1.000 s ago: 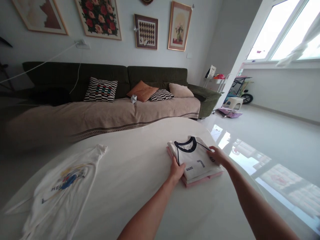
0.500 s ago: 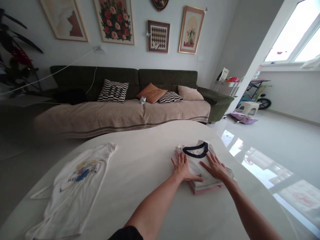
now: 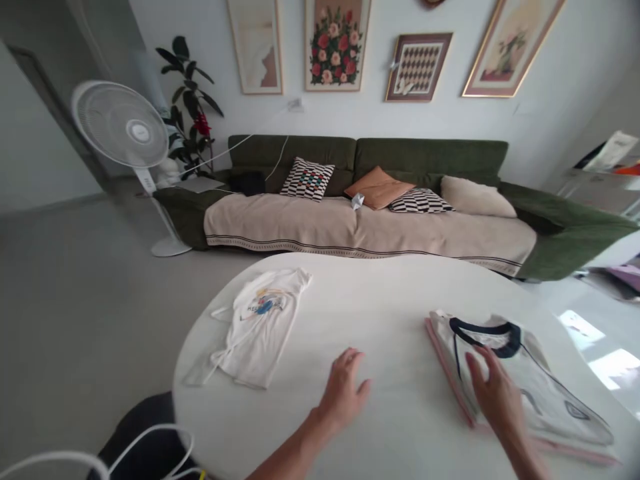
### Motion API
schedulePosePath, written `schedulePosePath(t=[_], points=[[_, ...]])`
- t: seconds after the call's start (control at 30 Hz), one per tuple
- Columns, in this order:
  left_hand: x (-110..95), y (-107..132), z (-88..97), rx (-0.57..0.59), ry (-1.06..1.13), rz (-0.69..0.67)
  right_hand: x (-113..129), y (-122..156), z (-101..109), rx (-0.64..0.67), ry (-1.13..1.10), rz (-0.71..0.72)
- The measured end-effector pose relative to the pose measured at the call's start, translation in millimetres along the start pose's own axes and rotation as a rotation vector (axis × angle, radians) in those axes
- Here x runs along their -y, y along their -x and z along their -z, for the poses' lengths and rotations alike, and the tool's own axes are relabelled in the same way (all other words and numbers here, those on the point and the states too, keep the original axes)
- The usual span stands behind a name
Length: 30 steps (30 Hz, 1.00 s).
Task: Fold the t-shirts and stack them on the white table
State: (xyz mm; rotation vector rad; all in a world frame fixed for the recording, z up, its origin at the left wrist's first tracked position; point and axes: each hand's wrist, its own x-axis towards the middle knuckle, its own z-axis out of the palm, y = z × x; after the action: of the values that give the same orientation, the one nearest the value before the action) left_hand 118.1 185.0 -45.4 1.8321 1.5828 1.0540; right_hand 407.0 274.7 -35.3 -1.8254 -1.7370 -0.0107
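Observation:
On the right of the white table lies a folded white T-shirt (image 3: 537, 380) with a navy collar, stacked on something pink (image 3: 453, 383) whose edge shows beneath it. My right hand (image 3: 495, 390) is over the shirt's left part, fingers apart and gripping nothing; whether it touches the cloth I cannot tell. Over the middle of the table is my left hand (image 3: 344, 387), empty, thumb apart from the loosely curved fingers. Further left a white T-shirt with a colourful print (image 3: 265, 327) lies spread lengthwise, one sleeve sticking out to its left.
The white table (image 3: 380, 287) has a rounded edge. Behind it stands a green sofa (image 3: 430, 157) with a beige cover and several cushions. A white standing fan (image 3: 123, 127) is at the left. White curved tubing (image 3: 150, 430) shows at the lower left.
My view has swung left, bringing the fan and plant into sight. My left hand has come off the folded shirt and moved left; my right hand stays over the shirt.

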Motion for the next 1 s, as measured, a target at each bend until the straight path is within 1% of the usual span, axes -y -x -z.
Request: schedulePosePath(t=[0.03,0.1,0.13,0.17,0.23,0.27,0.33,0.4,0.47,0.53,0.57,0.63,0.7,0.77,0.83,0.87,0.9,0.93,0.97,1.0], points=[[13.0,12.9,23.7,-0.058,-0.100,0.058,32.3,16.5,-2.7,0.030,-0.103,0.053],[36.3,34.3,67.9,-0.146,-0.318,0.207,99.9,54.2,-9.0,0.174,-0.307,0.169],[46.2,42.9,87.2,-0.174,-0.413,0.274,132.0,73.7,-13.0,0.232,-0.409,0.215],[54.8,50.2,104.0,-0.183,-0.484,0.312,161.2,92.4,-17.6,0.306,-0.491,0.250],[67.8,60.5,129.1,-0.170,-0.550,0.314,208.0,125.1,-28.1,0.408,-0.644,0.272],[72.0,63.6,137.3,-0.160,-0.550,0.292,225.1,138.3,-33.4,0.457,-0.702,0.258],[74.4,66.4,145.7,-0.163,-0.510,0.259,248.8,158.8,-41.7,0.540,-0.780,0.187],[67.4,66.7,144.9,-0.190,-0.421,0.244,262.7,172.9,-44.8,0.598,-0.820,0.083],[51.0,67.9,137.9,-0.189,-0.273,0.216,271.7,183.0,-41.9,0.635,-0.870,0.016],[27.9,71.8,128.9,-0.142,-0.099,0.187,278.0,191.7,-35.5,0.667,-0.955,0.019],[15.7,74.4,125.1,-0.108,-0.015,0.174,279.8,196.3,-32.1,0.659,-1.000,0.025],[-6.4,79.3,121.0,-0.018,0.154,0.140,279.6,206.4,-27.3,0.581,-1.080,-0.022],[-21.9,81.0,122.8,0.060,0.312,0.116,273.8,217.3,-25.0,0.466,-1.134,-0.169],[-30.7,78.3,130.3,0.076,0.413,0.125,264.8,226.3,-22.4,0.415,-1.162,-0.335],[-36.6,73.6,142.1,0.067,0.416,0.129,257.6,229.9,-14.9,0.364,-1.159,-0.434],[-40.0,71.8,149.1,0.079,0.380,0.109,256.1,228.9,-8.4,0.317,-1.136,-0.448],[-44.4,70.9,156.4,0.108,0.325,0.067,256.2,226.1,-0.1,0.262,-1.099,-0.429],[-49.9,71.2,163.7,0.150,0.258,0.005,257.7,221.9,9.9,0.221,-1.051,-0.382],[-56.4,72.6,170.9,0.196,0.188,-0.070,260.1,216.7,21.0,0.211,-0.994,-0.315],[-63.5,74.8,177.5,0.243,0.126,-0.148,263.0,211.0,32.8,0.246,-0.926,-0.234]])
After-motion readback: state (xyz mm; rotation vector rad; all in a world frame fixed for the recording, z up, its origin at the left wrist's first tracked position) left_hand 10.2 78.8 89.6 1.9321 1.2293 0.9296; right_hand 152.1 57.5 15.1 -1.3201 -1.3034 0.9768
